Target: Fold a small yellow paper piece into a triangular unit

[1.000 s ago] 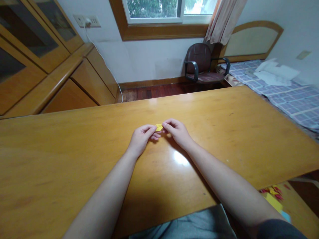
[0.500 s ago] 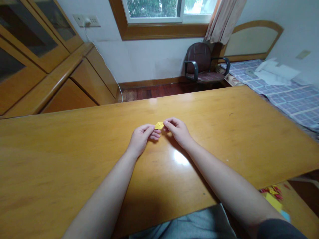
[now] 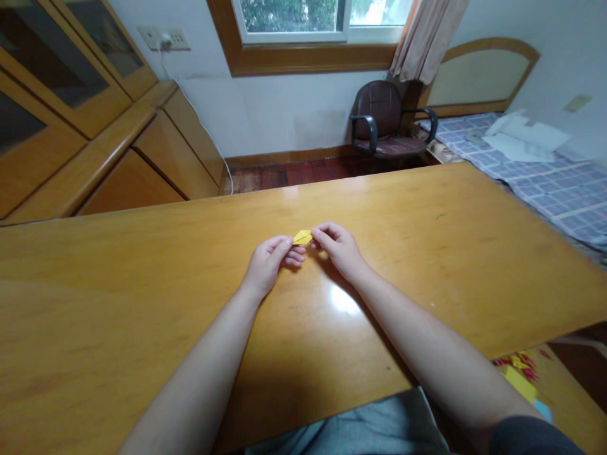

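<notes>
A small piece of folded yellow paper [image 3: 302, 237] is held between my two hands, a little above the wooden table [image 3: 142, 272]. My left hand [image 3: 274, 258] pinches its left end between thumb and forefinger, the other fingers curled loosely underneath. At the right end, the thumb and fingertips of my right hand [image 3: 337, 248] grip the paper. Creases run across its pointed shape. The parts under my fingertips are hidden.
Beyond the table stand a brown armchair [image 3: 379, 120] and a bed with a checked cover [image 3: 535, 170]. Wooden cabinets [image 3: 114, 145] line the left wall. Lower right, a lower surface holds yellow paper [image 3: 520, 382] and small red and yellow pieces [image 3: 524, 363].
Both hands keep their grip and have hardly moved. The folded yellow paper has shifted very slightly.
</notes>
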A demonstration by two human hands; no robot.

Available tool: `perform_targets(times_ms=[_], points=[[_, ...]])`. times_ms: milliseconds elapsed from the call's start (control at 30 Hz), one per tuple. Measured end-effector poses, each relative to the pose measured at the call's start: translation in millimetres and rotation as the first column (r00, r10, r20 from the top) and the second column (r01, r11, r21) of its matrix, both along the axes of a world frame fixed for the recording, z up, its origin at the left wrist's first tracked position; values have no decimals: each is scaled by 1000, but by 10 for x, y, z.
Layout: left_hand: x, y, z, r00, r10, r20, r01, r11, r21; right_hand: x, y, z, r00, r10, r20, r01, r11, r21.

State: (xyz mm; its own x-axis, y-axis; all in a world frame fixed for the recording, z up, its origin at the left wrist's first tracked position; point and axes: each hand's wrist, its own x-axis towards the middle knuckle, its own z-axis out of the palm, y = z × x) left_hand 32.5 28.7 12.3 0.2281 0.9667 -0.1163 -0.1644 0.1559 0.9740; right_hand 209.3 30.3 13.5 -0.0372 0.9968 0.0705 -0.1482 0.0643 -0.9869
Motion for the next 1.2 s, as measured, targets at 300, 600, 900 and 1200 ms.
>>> perform_targets(times_ms=[300, 600, 900, 1200], points=[[43, -8, 36, 990, 8, -140, -1, 999, 47, -10, -21, -21, 994, 41, 106, -46, 998, 42], [11, -7, 4, 997, -37, -74, 37, 999, 1, 0, -19, -28, 992, 52, 112, -57, 997, 46], [33, -44, 51, 981, -113, -160, 117, 993, 15, -16, -2, -41, 977, 81, 198, -98, 992, 77], [37, -48, 55, 989, -52, -135, 54, 999, 7, -4, 10, -33, 984, 23, 179, -34, 998, 60]])
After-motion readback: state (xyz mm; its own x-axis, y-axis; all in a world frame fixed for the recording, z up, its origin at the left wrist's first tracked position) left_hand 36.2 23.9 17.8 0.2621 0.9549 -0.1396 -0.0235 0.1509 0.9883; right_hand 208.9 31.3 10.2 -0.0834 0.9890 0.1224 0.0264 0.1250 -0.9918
